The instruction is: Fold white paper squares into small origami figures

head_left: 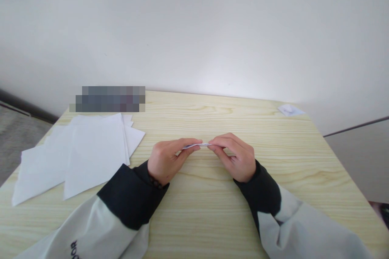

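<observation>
Between my two hands is a small piece of folded white paper (204,144), seen almost edge-on as a thin strip above the middle of the table. My left hand (170,156) pinches its left end, thumb below and fingers above. At the other end my right hand (234,153) grips it in the same way. Most of the paper is hidden behind the fingers, so its full shape cannot be made out.
Loose white sheets (94,149) lie overlapping on the left of the wooden table (194,210). A small folded white paper piece (290,110) rests at the far right corner. Behind the table stands a white wall (194,28). A blurred patch (109,99) covers the back left.
</observation>
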The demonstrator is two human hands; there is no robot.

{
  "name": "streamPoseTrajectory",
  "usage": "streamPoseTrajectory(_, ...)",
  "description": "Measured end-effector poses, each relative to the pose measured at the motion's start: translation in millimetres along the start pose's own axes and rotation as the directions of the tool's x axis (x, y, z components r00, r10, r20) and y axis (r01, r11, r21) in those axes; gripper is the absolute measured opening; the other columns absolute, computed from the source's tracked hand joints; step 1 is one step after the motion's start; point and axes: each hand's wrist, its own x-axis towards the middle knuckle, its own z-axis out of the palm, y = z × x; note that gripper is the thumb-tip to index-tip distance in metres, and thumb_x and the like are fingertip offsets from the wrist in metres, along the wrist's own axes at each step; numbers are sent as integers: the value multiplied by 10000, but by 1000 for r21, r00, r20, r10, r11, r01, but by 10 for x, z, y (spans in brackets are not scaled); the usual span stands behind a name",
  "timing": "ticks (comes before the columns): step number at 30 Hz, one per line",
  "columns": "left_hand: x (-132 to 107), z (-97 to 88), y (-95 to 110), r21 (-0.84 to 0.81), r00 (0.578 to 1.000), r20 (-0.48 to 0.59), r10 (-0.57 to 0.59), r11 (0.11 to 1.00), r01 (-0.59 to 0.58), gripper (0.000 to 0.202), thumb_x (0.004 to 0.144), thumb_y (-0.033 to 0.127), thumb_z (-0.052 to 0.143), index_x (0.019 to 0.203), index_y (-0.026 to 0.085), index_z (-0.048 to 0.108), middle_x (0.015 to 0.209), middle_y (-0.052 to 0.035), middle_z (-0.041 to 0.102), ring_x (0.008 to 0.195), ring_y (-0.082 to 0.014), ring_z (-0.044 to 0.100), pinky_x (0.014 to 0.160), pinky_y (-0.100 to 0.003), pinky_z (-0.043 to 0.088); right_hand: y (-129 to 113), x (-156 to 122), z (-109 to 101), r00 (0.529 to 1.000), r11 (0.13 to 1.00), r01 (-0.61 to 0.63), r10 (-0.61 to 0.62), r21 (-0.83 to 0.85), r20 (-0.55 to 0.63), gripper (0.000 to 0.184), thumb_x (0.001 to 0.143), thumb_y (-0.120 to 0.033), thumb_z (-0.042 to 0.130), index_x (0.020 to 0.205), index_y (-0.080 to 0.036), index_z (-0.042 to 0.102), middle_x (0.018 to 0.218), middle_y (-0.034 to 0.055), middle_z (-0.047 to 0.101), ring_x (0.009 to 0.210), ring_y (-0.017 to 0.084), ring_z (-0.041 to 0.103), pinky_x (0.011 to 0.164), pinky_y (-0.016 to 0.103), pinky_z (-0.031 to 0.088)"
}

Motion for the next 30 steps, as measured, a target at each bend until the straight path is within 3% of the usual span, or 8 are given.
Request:
streamPoseTrajectory(6, 13, 2, -7, -54, 999, 32, 2, 999, 0, 188, 860, 232, 549, 983, 182, 682, 931, -22, 729, 779, -128, 700, 750, -197, 558, 36, -17, 16, 996, 1000, -22, 23, 9, -81, 167, 821, -100, 576, 932, -222, 603, 815, 31, 665, 748, 140, 637, 655, 270, 542)
streamPoseTrajectory(16, 13, -8, -3, -61, 999, 15, -38, 997, 39, 171, 857, 230, 548, 926, 191, 701, 878, -14, 738, 746, -134, 701, 711, -203, 571, 44, -19, 5, 999, 999, -15, 16, 37, -36, 157, 839, -97, 537, 911, -216, 611, 804, 29, 658, 734, 134, 633, 654, 261, 527)
streamPoseTrajectory(21, 29, 6, 10, -51, 999, -34, 8, 999, -10, 182, 805, 207, 620, 981, 176, 657, 969, -41, 719, 779, -125, 686, 725, -205, 565, 74, -13, -2, 999, 1000, -24, 24, 14, 27, 147, 851, -98, 518, 913, -218, 577, 807, 26, 650, 755, 131, 620, 678, 263, 514)
streamPoseTrajectory(25, 46, 16, -15, -65, 999, -18, 47, 997, -48, 67, 816, 155, 587, 852, 157, 644, 934, -63, 704, 826, -133, 660, 716, -220, 557, 98, -13, -6, 996, 1000, -6, 9, -29, 92, 127, 860, -109, 504, 901, -212, 565, 806, 31, 649, 755, 142, 605, 689, 279, 500)
streamPoseTrajectory(30, 43, 24, -57, -42, 998, 0, 56, 998, -56, 95, 823, 111, 557, 811, 153, 641, 913, -63, 693, 828, -127, 646, 712, -207, 536, 115, -21, -7, 983, 997, -31, 42, -64, 180, 105, 864, -123, 490, 881, -206, 551, 810, 36, 642, 762, 154, 580, 701, 295, 483)
